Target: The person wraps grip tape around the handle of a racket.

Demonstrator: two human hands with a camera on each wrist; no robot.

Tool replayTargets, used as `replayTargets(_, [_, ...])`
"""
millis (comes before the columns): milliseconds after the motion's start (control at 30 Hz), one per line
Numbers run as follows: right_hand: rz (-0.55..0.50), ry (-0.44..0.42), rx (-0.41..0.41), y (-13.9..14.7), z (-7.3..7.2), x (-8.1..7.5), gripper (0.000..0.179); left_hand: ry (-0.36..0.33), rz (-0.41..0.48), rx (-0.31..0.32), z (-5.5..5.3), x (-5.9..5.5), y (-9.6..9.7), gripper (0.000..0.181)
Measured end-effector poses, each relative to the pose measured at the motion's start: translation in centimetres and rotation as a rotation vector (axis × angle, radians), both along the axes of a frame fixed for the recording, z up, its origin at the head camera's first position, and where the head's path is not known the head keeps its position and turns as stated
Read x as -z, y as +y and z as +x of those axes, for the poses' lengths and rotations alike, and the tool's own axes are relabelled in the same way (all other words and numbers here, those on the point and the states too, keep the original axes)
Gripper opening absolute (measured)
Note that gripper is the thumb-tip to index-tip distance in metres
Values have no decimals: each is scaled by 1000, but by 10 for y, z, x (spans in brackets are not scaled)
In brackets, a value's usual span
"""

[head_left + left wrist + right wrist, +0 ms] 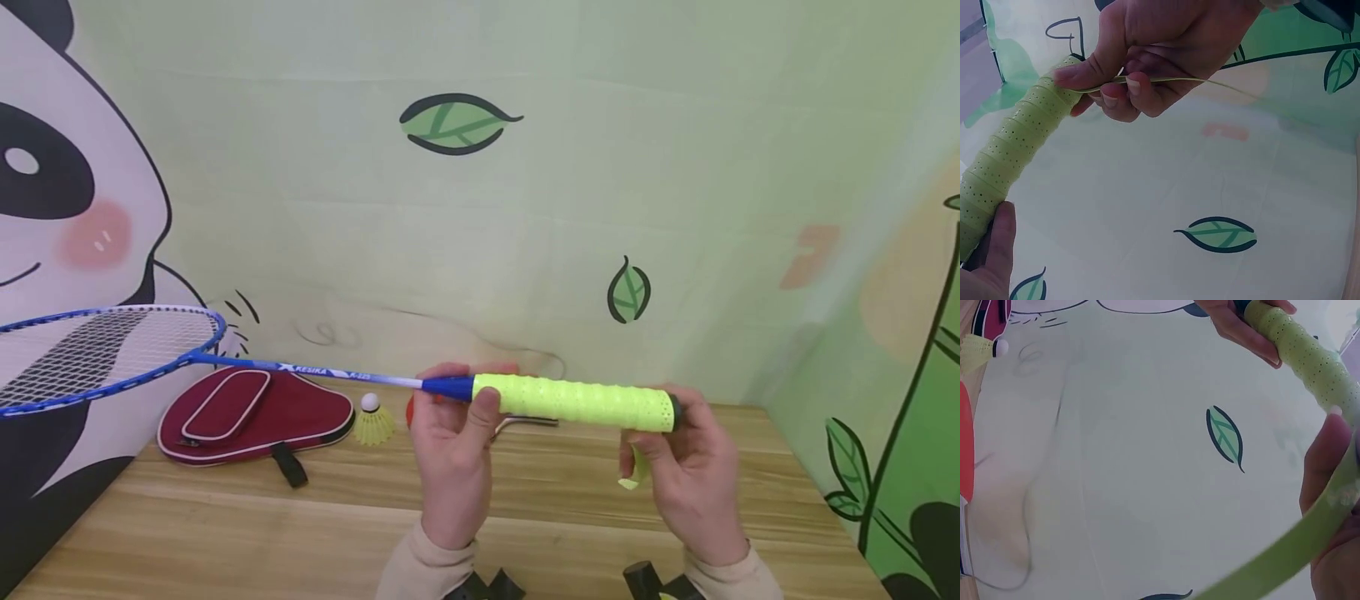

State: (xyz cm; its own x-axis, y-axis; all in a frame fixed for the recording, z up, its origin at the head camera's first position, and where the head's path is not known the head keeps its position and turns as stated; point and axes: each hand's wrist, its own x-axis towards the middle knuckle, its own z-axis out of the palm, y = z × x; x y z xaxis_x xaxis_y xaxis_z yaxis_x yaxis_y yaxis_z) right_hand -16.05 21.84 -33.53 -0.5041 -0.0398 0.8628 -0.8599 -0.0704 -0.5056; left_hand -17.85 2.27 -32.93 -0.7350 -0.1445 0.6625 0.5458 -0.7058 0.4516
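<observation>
A blue badminton racket (307,369) lies across the head view, strings to the left and handle to the right. Bright yellow perforated overgrip tape (573,400) covers its handle in overlapping turns. My left hand (455,467) holds the racket by the blue cone and upper handle, thumb in front, some fingers hidden behind. At the black butt end my right hand (697,475) steadies the handle and pinches a loose strip of the tape (634,471). That strip trails from the right hand (1172,56) in the left wrist view and looks wide and blurred in the right wrist view.
A dark red racket case (217,417) rests on the wooden table (300,533), its black strap toward me. Beside it stands a yellow shuttlecock (372,423). Behind my left hand are a partly hidden red object (965,444) and a slim dark item (536,420). A printed backdrop hangs behind.
</observation>
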Motion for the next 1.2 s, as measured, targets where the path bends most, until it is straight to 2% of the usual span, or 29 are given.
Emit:
replayTargets(167, [-54, 30, -5, -2, -2, 1, 21, -30, 0, -3, 0, 1, 0, 22])
replayTargets(367, [-61, 48, 24, -5, -3, 2, 15, -31, -16, -33, 1, -1, -2, 19])
replayTargets(533, [-48, 21, -6, -6, -1, 2, 32, -127, -15, -56, 0, -2, -1, 19])
replayTargets(600, [-55, 2, -19, -6, 0, 3, 36, -144, -16, -60, 0, -1, 0, 21])
replayTargets(700, [-67, -28, 0, -6, 1, 3, 28, -77, -14, -10, 1, -1, 0, 26])
replayTargets(833, [-87, -76, -2, -6, 2, 3, 23, 66, -3, 100, 0, -1, -1, 41])
replayTargets(933, [-101, -96, -51, -5, 3, 3, 27, 114, -1, 128, -2, -1, -3, 44])
replayTargets(1067, [-75, -90, -113, -3, 3, 1, 33, 118, -2, 114, -1, -2, -4, 37])
replayTargets(1200, [-38, -73, -95, -1, 4, 1, 36, 87, -7, 96, 1, -3, -5, 30])
